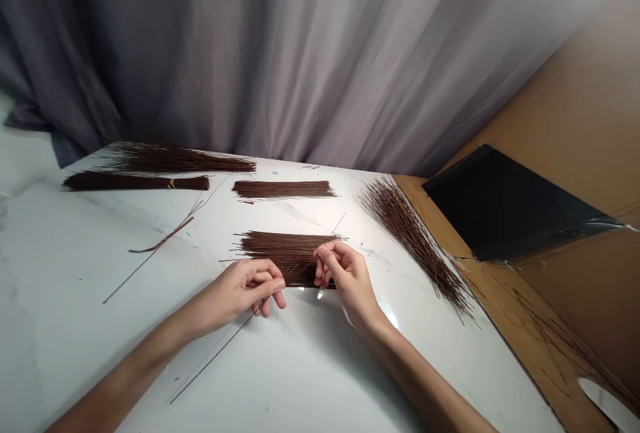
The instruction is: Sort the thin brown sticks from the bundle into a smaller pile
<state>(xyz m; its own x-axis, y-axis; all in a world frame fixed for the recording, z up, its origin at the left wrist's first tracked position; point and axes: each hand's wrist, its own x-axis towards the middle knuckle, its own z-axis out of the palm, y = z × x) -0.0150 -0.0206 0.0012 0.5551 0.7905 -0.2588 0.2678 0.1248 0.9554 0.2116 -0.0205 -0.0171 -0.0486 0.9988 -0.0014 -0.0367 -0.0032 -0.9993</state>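
Observation:
A long, thin brown stick (213,356) slants up from the lower left through my left hand (260,286), whose thumb and fingers pinch it. My right hand (347,273) is closed too, thumb against forefinger, on what looks like the same stick; its thin tip shows beyond that hand. Under and just beyond both hands lies a flat bundle of straight brown sticks (280,246), laid side by side. My hands cover part of this bundle's near side.
On the white marbled table (75,326) lie a shorter stick bundle (285,189), a bundle tied with a yellow band (125,182), a loose pile (175,158) behind it, and a spread pile (420,240) at right. Several loose strands (160,244) lie left. A grey curtain (280,53) hangs behind.

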